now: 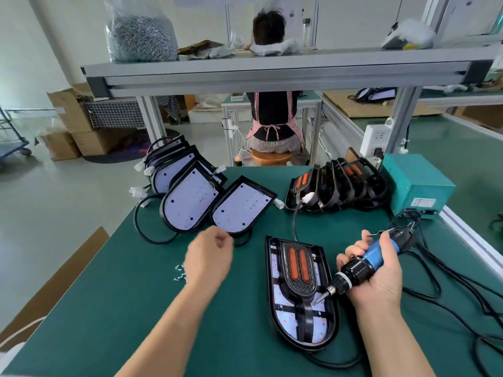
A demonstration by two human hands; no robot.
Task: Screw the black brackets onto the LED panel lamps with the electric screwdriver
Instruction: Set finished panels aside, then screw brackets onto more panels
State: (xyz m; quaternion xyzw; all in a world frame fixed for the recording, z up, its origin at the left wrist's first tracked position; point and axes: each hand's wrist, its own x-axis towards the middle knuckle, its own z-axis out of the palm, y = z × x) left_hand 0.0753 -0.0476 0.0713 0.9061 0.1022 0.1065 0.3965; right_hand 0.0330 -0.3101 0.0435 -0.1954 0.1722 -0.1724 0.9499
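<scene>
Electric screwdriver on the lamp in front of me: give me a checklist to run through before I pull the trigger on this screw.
1. Right hand grips the electric screwdriver: ok.
2. Bit angled down onto the lower right part of the black bracket: ok.
3. Screw seated under the bit tip: cannot tell, too small.
4. Bracket lying inside the lamp: ok.
5. Left hand steadying the lamp: not ok, it is off the lamp, over the table.
6. Spare screws within reach: ok, loose on the table beside the left wrist.
</scene>
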